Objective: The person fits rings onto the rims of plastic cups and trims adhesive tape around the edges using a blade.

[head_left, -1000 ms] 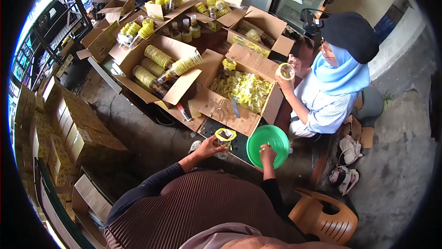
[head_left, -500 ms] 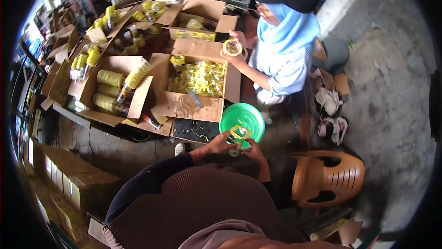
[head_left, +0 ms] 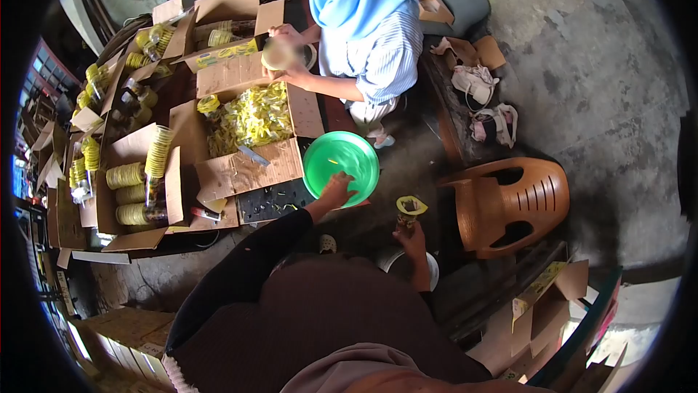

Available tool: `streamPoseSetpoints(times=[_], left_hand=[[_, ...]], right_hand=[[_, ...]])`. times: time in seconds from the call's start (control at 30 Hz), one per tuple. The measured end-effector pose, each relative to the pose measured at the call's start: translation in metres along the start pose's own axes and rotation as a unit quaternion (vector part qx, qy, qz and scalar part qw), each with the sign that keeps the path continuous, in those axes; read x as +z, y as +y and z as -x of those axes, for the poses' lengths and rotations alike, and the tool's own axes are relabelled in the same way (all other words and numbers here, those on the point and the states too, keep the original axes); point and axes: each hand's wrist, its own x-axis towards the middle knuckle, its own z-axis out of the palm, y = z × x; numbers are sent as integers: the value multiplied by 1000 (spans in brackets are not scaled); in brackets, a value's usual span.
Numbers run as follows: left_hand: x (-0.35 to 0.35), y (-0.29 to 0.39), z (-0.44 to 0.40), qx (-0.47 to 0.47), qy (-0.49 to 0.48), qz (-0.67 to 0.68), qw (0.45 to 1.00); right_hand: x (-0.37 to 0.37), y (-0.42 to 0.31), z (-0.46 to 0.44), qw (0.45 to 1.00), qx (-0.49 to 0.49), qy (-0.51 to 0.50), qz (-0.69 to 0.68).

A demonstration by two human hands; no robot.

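Observation:
My left hand (head_left: pixel 337 191) reaches over the near rim of a green plastic basin (head_left: pixel 309 188), fingers apart and pointing into it. Nothing shows in that hand. Inside the basin lies a small yellow strip (head_left: pixel 332 161). To the right of it, my right hand (head_left: pixel 413 242) is closed around a small dark see-through container with a yellow rim (head_left: pixel 411 206), held upright with its mouth facing up. What the container holds cannot be made out. Behind my right forearm is a pale round bucket (head_left: pixel 434 271), partly hidden.
A co-worker (head_left: pixel 374 51) across from me holds a round container. Left of the basin, a cardboard box (head_left: pixel 251 175) holds many yellow pieces, with a blade (head_left: pixel 252 155) on its flap. Another box (head_left: pixel 173 186) holds stacked yellow rolls. An orange chair (head_left: pixel 509 207) stands at right.
My hands have separated: the left has moved off the yellow-rimmed container to the basin, while the right carries the container rightward. The camera view has swung right.

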Motion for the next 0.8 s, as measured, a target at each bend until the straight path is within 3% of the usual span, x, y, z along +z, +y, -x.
streamPoseSetpoints(times=[0.13,0.3,0.37,0.4,0.47,0.5,0.53,0.57,0.6,0.63,0.67,0.7,0.77,0.8], left_hand=[[-5,-20,-10,-62,-19,-189,980],[13,-47,-13,-62,-35,-267,961],[15,-50,-11,-53,-19,-286,956],[10,-44,-8,-55,-17,-287,956],[-6,-26,2,-46,-15,-255,966],[-9,-25,7,-48,-13,-256,965],[-11,-25,12,-30,-7,-266,964],[-12,-24,15,-12,0,-275,961],[-14,-25,17,-14,6,-274,962],[-15,-27,20,2,9,-283,959],[-16,-28,28,16,9,-291,956],[-17,-30,37,12,7,-292,956],[-22,-29,52,82,118,-278,950],[-27,-27,59,44,69,-236,968]], right_hand=[[-12,35,19,999,16,40,11],[-30,38,44,992,48,68,99],[-43,43,51,977,78,171,103],[-47,47,54,977,77,170,102],[-58,71,60,943,-3,313,110],[-73,112,61,944,-4,312,110],[-95,168,58,933,179,142,278],[-107,196,54,836,347,-39,423],[-108,184,54,837,342,-37,426],[-106,162,60,897,354,67,255],[-102,153,64,918,354,165,72],[-93,145,62,918,356,160,73],[-77,132,55,940,271,204,34],[-68,129,49,941,269,205,34]])
